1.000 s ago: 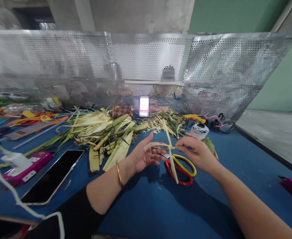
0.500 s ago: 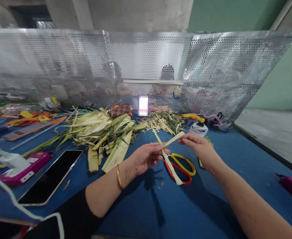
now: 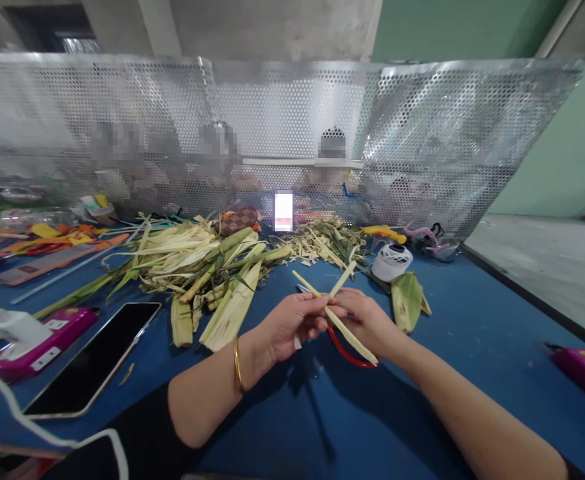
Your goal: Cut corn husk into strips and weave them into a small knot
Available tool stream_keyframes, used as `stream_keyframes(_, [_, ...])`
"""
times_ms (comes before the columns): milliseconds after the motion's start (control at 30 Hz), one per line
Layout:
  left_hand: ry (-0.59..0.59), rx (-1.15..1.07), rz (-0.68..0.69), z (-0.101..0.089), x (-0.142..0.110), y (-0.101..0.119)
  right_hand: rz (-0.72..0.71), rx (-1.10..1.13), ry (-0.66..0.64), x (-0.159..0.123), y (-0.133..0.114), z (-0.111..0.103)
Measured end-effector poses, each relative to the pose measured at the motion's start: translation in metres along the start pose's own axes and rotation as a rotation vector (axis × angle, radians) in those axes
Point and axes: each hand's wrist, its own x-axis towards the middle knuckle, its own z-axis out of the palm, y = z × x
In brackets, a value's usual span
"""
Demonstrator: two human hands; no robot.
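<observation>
Pale corn husk strips (image 3: 350,333) cross in an X over the middle of the blue table. My left hand (image 3: 297,319), with a gold bangle at the wrist, is closed and pinches the strips where they cross. From the other side my right hand (image 3: 370,321) meets it, closed at the same crossing; its fingertips are partly hidden behind the strips and the left fingers. Below the hands lie scissors (image 3: 345,355), their red handle loop showing and the rest mostly covered by my right hand. A broad piece of green husk (image 3: 406,301) lies right of my right hand.
A heap of corn husks (image 3: 192,260) lies left of centre, with shredded bits (image 3: 322,241) behind. A white spool of string (image 3: 392,262) stands at right. A phone (image 3: 97,357) and purple power strip (image 3: 47,340) lie left. A perforated metal screen (image 3: 282,100) closes the back.
My right hand has moved left and in to the crossing, covering the yellow scissor handle. The strip it held by its end now points up, free at the tip. The view has shifted slightly.
</observation>
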Motion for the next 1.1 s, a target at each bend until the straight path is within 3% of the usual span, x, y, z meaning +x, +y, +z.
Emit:
stream_keyframes(167, [0.119, -0.088, 0.020, 0.007, 0.000, -0.002, -0.055, -0.181, 0.072, -0.002, -0.007, 0.010])
stream_keyframes(367, [0.108, -0.094, -0.069, 0.002, 0.001, 0.004, 0.027, -0.220, 0.066, -0.002, -0.001, 0.014])
stream_keyframes(467, [0.092, -0.075, -0.080, 0.001, 0.000, 0.004, 0.047, -0.192, 0.045, -0.001, 0.001, 0.012])
stream_keyframes(633, [0.164, 0.007, -0.005, 0.005, 0.001, -0.003, 0.029, -0.098, 0.034, 0.001, -0.002, 0.014])
stream_keyframes(767, [0.156, 0.134, -0.018, 0.005, 0.000, -0.002, 0.031, -0.215, -0.025, -0.001, -0.007, 0.002])
stream_keyframes(867, [0.153, 0.239, 0.002, 0.003, -0.001, 0.003, 0.122, -0.220, 0.027, -0.004, -0.018, -0.020])
stream_keyframes(967, [0.098, 0.379, 0.005, 0.005, -0.005, 0.006, 0.178, -0.089, 0.209, -0.006, -0.029, -0.039])
stream_keyframes(1033, [-0.018, 0.487, -0.033, 0.008, -0.009, 0.004, 0.199, -0.099, 0.331, -0.005, -0.031, -0.043])
stream_keyframes(1100, [-0.154, 0.566, -0.092, 0.013, -0.012, 0.000, 0.217, -0.118, 0.314, -0.003, -0.028, -0.039])
